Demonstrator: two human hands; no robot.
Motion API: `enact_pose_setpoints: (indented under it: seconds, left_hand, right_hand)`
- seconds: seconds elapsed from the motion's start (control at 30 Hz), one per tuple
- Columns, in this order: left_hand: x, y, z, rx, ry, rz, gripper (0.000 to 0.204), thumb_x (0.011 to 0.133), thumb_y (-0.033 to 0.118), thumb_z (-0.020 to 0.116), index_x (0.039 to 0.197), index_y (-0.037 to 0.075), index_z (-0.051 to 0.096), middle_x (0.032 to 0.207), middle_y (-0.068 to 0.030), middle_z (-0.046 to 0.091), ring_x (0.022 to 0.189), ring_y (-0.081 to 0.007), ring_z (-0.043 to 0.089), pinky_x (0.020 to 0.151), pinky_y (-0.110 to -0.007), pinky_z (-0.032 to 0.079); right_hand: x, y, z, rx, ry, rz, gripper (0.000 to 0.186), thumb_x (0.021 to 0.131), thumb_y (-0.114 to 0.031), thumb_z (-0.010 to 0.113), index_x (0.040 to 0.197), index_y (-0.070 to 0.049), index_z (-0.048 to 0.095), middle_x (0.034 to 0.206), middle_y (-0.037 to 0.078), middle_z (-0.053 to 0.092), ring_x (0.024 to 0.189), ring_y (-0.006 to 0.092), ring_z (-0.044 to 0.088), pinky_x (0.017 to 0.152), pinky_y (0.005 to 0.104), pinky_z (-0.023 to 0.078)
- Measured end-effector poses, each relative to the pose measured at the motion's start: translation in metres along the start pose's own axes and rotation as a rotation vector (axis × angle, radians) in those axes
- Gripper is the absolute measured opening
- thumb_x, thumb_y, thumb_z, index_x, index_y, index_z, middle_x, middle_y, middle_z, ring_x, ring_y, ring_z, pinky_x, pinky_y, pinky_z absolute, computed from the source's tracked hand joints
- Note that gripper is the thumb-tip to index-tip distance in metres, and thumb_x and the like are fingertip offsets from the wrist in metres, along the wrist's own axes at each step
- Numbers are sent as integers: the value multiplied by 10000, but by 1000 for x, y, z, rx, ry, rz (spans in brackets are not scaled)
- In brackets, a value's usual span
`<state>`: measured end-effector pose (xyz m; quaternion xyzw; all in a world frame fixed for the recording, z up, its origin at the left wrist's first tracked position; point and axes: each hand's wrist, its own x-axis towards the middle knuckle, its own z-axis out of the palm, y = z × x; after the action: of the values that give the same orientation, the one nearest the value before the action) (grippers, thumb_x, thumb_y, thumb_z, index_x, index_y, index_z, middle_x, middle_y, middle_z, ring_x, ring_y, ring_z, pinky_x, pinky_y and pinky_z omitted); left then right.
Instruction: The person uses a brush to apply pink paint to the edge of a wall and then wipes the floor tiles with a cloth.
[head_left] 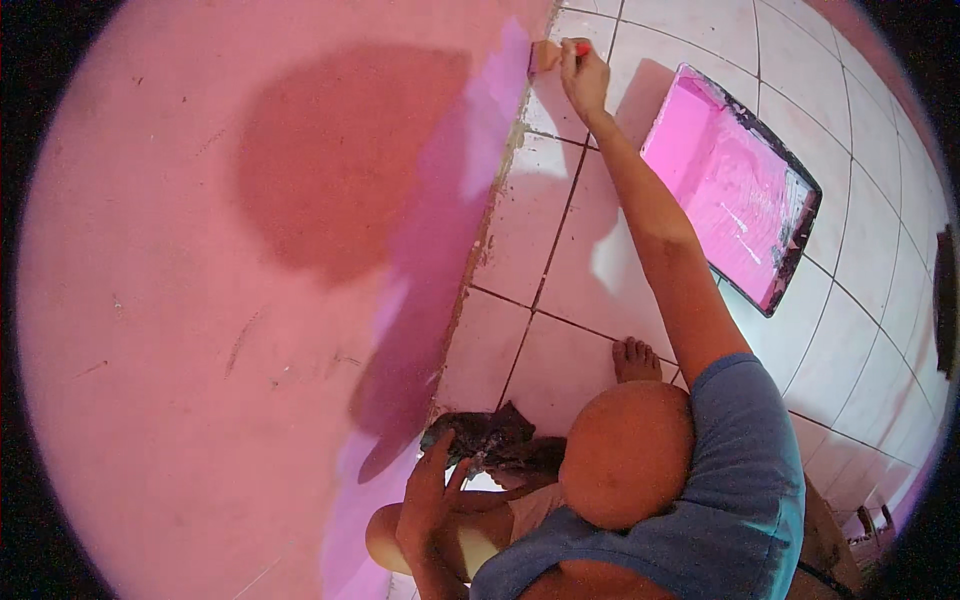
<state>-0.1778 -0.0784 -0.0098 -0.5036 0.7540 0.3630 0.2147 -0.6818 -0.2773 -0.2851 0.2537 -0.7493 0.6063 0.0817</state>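
Blue sleeve point(745, 450) nearest; white tiled floor point(690, 25) meets pink wall point(150, 250).

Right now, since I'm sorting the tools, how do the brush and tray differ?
The brush is small, while the tray is much larger. The brush is held in the right hand; the tray rests on the floor. The brush is at the foot of the wall, the tray apart from it.

Right arm point(665, 245) outstretched, right fingers point(569, 60) pinched together; left arm point(432, 572) bent, left fingers point(438, 456) loosely spread.
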Motion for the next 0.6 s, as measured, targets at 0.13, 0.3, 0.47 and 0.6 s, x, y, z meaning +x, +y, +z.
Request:
enact_pose_setpoints:
  seconds: [0.13,0.3,0.47,0.6]
  left_hand:
    - [0,5,0,60,-10,-34,514,919,302,546,1343,48,404,1199,-251,542,1100,-405,531,916,-448,431]
    - [1,0,2,0,-25,-5,511,925,299,535,1352,54,397,1228,-262,524,1127,-415,514,939,-449,423]
    - [3,3,1,46,-24,-22,504,923,287,533,1352,60,398,1232,-259,524,1134,-412,510,949,-452,416]
    - [2,5,2,-10,-25,-39,507,918,290,538,1352,68,400,1214,-252,535,1122,-415,513,954,-464,404]
  right_hand:
    - [12,7,4,565,98,330,308,954,-249,495,888,20,629,711,91,651,596,149,608,557,286,500]
    - [12,22,-6,470,255,318,300,961,-236,481,921,18,637,724,85,650,603,144,611,567,273,505]
    - [15,14,6,253,62,189,339,948,-314,494,891,-13,639,696,93,635,637,167,616,611,313,484]
    - [15,11,-5,687,206,406,337,956,-276,479,859,10,628,630,77,602,580,137,577,538,291,453]
